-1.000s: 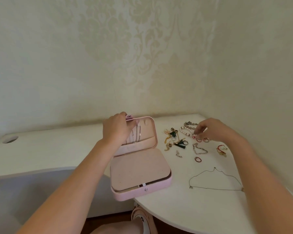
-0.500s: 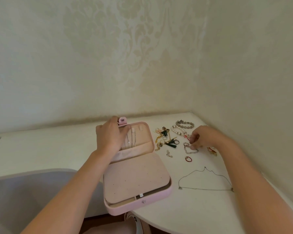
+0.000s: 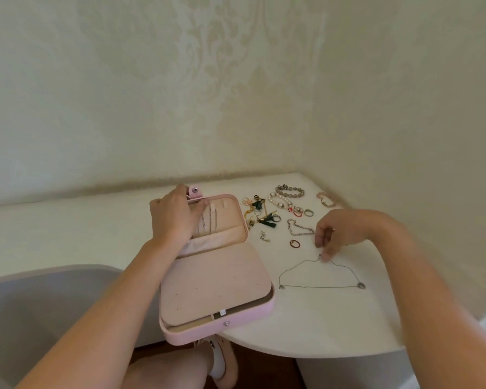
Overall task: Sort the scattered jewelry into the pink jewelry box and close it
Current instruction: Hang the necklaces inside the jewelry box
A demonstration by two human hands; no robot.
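The pink jewelry box (image 3: 253, 313) lies open at the table's near edge, its lid (image 3: 230, 220) upright with thin chains hanging inside. My left hand (image 3: 174, 217) grips the lid's top left edge. My right hand (image 3: 334, 234) pinches the top of a thin silver necklace (image 3: 320, 286) spread on the table to the right of the box. Behind it lie loose pieces: a silver chain bracelet (image 3: 299, 228), a red ring (image 3: 294, 243), a pearl bracelet (image 3: 278, 202), a grey bead bracelet (image 3: 289, 190), green tassel earrings (image 3: 267, 219) and rings (image 3: 308, 212).
The white table (image 3: 320, 327) has a rounded front edge and sits in a corner of two patterned walls. A pale pink bracelet (image 3: 327, 200) lies by the right wall. A grey chair (image 3: 40, 318) stands at the lower left; my knee and shoe show below the box.
My right hand moved from the bracelets at the back toward me and now pinches the thin necklace. My left hand stayed on the lid. The camera tilted down and right.
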